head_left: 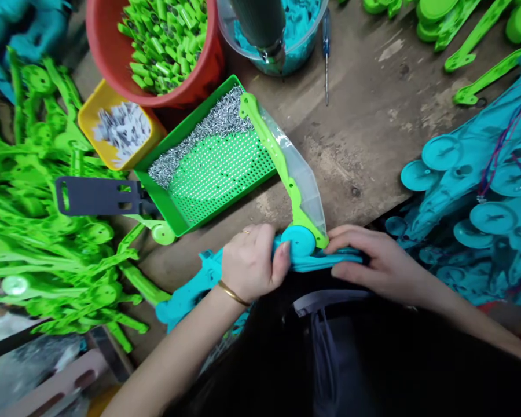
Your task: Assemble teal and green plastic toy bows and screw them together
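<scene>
Both my hands are on the teal piece (191, 292), a long flat plastic part lying across the near edge of the table (373, 116), right in front of my body. My left hand (252, 260) is curled over its middle, fingers folded down together and the thumb pressed against the round teal disc (298, 240) at the joint. My right hand (373, 263) lies along the other end, fingers straight and close side by side on top, thumb underneath, so the piece is pinched between them. A green arm (269, 139) rises from that disc and slants away from me, with a clear plastic film (301, 174) along its right side; its far end rests over the corner of the green tray (217, 168). The tray has a perforated floor and a heap of small silver screws (208, 130) banked at its far side. A dark grey handle (95, 196) juts from the tray's left. Behind it stand a yellow box (89, 119) of pale bits, which look like small clips though the view is too soft to be sure, and a red bucket (108, 52) full of green tubes (169, 40). A screwdriver (326, 52) lies farther back on the table. A pile of green parts (35, 231) is heaped to my left, and a pile of teal parts (481, 197) to my right.
</scene>
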The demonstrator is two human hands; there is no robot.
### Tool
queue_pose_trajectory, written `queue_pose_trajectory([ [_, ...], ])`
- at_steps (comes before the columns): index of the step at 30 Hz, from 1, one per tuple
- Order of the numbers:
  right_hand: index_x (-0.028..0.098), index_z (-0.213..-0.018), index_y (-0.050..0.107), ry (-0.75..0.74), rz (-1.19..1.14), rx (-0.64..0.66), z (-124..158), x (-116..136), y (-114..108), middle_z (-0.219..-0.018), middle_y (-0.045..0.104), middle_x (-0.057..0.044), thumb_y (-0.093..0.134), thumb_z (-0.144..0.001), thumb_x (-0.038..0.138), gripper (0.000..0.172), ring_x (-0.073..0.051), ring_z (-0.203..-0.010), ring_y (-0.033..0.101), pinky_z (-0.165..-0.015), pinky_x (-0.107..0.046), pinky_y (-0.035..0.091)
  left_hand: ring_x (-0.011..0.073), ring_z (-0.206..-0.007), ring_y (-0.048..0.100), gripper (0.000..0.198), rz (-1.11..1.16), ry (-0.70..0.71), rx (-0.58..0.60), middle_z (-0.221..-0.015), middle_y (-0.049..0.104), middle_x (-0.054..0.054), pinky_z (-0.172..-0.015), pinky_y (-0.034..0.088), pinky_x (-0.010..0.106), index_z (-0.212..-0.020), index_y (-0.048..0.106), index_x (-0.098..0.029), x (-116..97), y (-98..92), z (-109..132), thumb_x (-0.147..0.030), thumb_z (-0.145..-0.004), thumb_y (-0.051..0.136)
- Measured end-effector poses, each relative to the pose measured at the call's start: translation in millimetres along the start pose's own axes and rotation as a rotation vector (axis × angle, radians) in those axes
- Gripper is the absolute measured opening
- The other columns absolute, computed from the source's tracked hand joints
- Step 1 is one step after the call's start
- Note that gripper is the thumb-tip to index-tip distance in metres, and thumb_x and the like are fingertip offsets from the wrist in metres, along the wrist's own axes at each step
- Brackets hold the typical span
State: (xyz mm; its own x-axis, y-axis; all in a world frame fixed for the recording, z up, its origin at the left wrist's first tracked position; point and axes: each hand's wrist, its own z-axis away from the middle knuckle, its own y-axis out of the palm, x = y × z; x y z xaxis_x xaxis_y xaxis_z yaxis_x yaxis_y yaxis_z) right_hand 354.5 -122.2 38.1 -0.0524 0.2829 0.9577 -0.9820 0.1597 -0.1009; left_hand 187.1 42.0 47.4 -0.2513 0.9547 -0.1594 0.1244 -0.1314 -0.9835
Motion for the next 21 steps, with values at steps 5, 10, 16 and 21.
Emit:
queue_pose_trajectory([
  [5, 0.019, -0.112, 0.067, -0.203, 0.156, 0.03, 7, -10, 4, -0.108, 0.063, -0.007, 0.064, -0.087, 0.037, 0.031, -0.013, -0.095, 0.064, -0.082, -0.021, 0.051, 0.0191, -0.054, 0.05, 0.036, 0.008, -0.03, 0.044, -0.057, 0.053, 0.005, -0.051, 0.033, 0.031, -0.072, 0.054, -0.019, -1, -3.4, -3, -0.033, -0.095, 0.029],
  [10, 0.022, -0.104, 0.069, -0.192, 0.207, 0.037, 3, -10, 5, -0.1, 0.063, -0.005, 0.065, -0.085, 0.041, 0.027, -0.012, -0.082, 0.065, -0.071, -0.022, 0.052, 0.0192, -0.056, 0.05, 0.038, -0.001, -0.049, 0.089, -0.057, 0.053, 0.005, -0.053, 0.035, 0.031, -0.071, 0.053, -0.02, -4, -6.4, -3, -0.034, -0.094, 0.026],
  [16, 0.019, -0.11, 0.06, -0.071, -0.041, -0.162, 16, -11, 13, -0.091, 0.07, -0.003, 0.064, -0.086, 0.04, 0.032, -0.012, -0.077, 0.068, -0.068, -0.02, 0.054, 0.0199, -0.056, 0.051, 0.042, -0.024, -0.018, 0.056, -0.058, 0.055, 0.006, -0.053, 0.035, 0.032, -0.071, 0.055, -0.019, -4, -6.0, -7, -0.034, -0.096, 0.025],
  [21, 0.018, -0.091, 0.062, 0.159, -0.192, -0.336, 12, -17, 18, -0.057, 0.061, 0.003, 0.057, -0.089, 0.04, 0.023, -0.011, -0.054, 0.062, -0.051, -0.021, 0.048, 0.0213, -0.062, 0.056, 0.047, -0.038, -0.072, 0.13, -0.064, 0.059, 0.008, -0.057, 0.037, 0.032, -0.075, 0.058, -0.017, -5, 0.4, -13, -0.037, -0.097, 0.022],
])
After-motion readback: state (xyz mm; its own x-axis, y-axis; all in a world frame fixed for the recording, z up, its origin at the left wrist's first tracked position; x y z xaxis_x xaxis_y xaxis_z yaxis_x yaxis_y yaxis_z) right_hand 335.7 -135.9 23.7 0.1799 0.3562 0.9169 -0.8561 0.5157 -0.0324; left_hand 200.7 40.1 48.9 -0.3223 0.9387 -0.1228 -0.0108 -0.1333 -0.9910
